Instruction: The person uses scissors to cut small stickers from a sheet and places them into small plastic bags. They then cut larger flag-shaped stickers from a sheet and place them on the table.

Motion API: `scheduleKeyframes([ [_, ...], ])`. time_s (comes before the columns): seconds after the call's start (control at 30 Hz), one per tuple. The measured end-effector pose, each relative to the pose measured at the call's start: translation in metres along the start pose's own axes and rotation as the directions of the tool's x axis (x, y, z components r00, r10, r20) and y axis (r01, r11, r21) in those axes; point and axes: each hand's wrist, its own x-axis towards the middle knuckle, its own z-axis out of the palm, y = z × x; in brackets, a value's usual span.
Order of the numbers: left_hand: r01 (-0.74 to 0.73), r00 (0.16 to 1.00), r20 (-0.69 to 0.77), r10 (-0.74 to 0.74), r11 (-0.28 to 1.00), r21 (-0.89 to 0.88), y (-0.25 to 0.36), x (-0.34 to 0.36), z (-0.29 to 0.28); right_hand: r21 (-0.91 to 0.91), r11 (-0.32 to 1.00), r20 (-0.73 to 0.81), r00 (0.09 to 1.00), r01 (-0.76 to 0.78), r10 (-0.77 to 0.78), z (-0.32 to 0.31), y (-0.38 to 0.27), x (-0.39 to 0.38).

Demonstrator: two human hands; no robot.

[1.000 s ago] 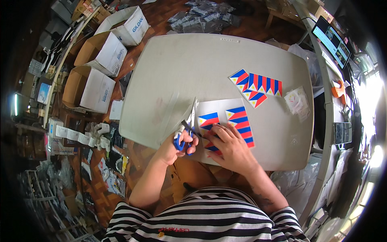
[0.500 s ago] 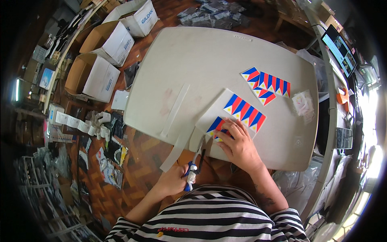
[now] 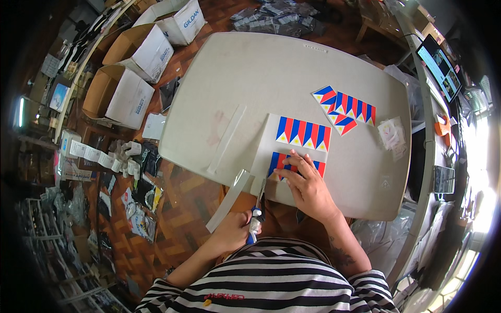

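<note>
My left hand (image 3: pixel 232 229) is closed round blue-handled scissors (image 3: pixel 255 225), white wrapping on their handle. The blades point away from me at the near left corner of a pale sheet printed with flag stickers (image 3: pixel 301 148), blue, red and white in two rows. My right hand (image 3: pixel 307 182) lies over the lower row with fingers spread, pressing the sheet on the table; its palm side is hidden. A glossy pale strip (image 3: pixel 227 201) hangs past the table edge beside my left hand. Whether it still joins the sheet, I cannot tell.
Cut flag stickers (image 3: pixel 344 110) lie at the right of the pale table (image 3: pixel 250 68), near a small clear plastic packet (image 3: pixel 391 133). Another pale strip (image 3: pixel 227 138) rests on the left. Open cardboard boxes (image 3: pixel 128 99) and bagged goods (image 3: pixel 141 214) stand on the floor leftward.
The sticker sheet has turned counterclockwise, so its rows now run nearly level. The scissors have shifted slightly right, their blades more upright. My right hand has stayed on the sheet.
</note>
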Motion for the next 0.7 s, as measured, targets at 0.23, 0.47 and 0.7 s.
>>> scheduleKeyframes([
  [0.23, 0.007, 1.0, -0.021, -0.006, 0.999, 0.05, -0.003, 0.003, 0.004, -0.015, 1.0, -0.019, 1.0, 0.021, -0.022, -0.001, 0.001, 0.0],
  [0.47, -0.044, 0.999, -0.023, 0.046, 0.995, 0.093, -0.009, 0.002, 0.004, -0.056, 0.998, 0.016, 0.999, 0.034, -0.033, -0.003, 0.001, -0.001],
  [0.7, -0.033, 0.998, 0.044, 0.041, 0.984, -0.175, 0.0, 0.007, 0.002, -0.153, 0.987, -0.006, 0.999, 0.047, -0.049, 0.002, -0.003, -0.001],
])
